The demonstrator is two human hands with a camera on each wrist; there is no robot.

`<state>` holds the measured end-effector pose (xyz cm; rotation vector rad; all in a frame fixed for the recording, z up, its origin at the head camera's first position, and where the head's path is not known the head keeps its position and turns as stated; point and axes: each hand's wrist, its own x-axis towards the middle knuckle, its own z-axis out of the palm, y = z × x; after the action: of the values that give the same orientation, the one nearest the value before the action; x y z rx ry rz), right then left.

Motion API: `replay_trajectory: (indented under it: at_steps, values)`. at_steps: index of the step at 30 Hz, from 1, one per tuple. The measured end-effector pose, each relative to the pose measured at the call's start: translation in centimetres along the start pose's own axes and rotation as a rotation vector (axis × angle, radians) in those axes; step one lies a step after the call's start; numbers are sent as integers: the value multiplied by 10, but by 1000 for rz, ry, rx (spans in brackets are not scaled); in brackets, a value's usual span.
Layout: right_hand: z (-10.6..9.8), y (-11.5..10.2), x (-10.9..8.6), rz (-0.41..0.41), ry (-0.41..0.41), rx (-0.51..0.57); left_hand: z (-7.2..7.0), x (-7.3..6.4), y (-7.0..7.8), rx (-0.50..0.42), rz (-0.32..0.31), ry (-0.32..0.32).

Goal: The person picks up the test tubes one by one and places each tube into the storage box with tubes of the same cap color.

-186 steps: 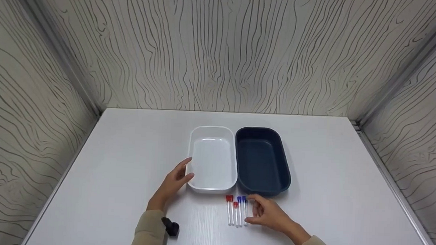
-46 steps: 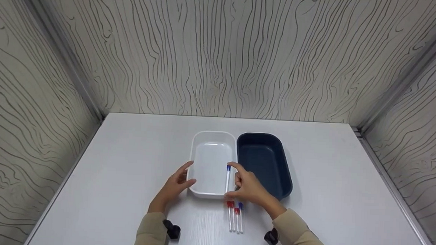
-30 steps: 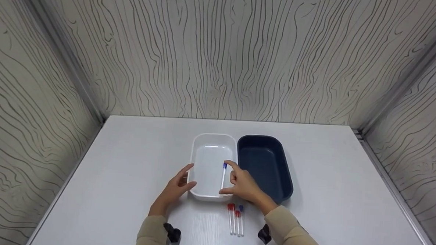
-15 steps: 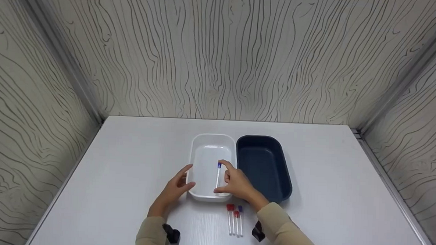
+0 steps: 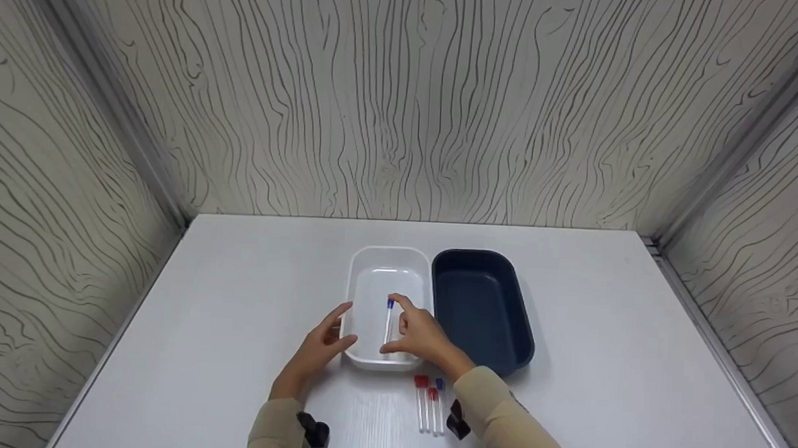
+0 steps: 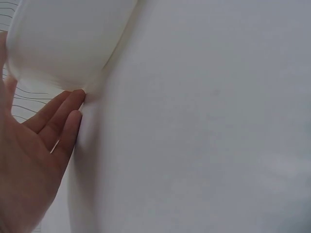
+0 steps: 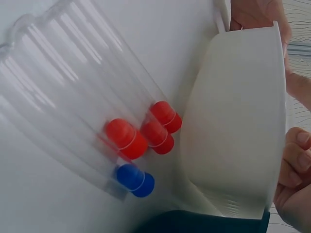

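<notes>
My right hand (image 5: 421,333) pinches a clear test tube (image 5: 389,321) with a blue cap lengthwise, index finger at the cap and thumb at the lower end. It is over the white bin (image 5: 386,365); in the right wrist view the bin wall hides the tube. My left hand (image 5: 317,347) holds the bin's left side, thumb and index finger over the rim. In the left wrist view, its other fingers (image 6: 68,116) lie against the outer wall. Three red-capped test tubes (image 7: 126,138) and one blue-capped test tube (image 7: 135,180) lie side by side before the bins.
A dark blue bin (image 5: 528,344) stands right up against the white bin's right side. Both are on a white table (image 5: 249,264). Wood-patterned panels (image 5: 391,102) enclose the back and sides. Black wrist cameras (image 5: 314,430) hang below both sleeves.
Earlier my right hand was at the row of tubes; it has since lifted a blue-capped one and carried it left over the white bin. My left hand stays at the rim.
</notes>
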<state>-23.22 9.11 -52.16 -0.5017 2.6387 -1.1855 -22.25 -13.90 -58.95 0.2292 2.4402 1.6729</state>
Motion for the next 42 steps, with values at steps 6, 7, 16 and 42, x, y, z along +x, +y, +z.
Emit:
replay_trajectory:
  at_steps: [6,7,16,42]
  values:
    - [5,3,6,-2,6,-15,0,-1,2,-5,-19,-10]
    - [6,3,7,-3,9,-21,0,-1,2,-5,-16,-13]
    - [12,4,14,-17,-1,42,0,1,2,-8,-17,-8]
    - [28,8,27,120,-54,11,1,-1,0,-31,1,-4]
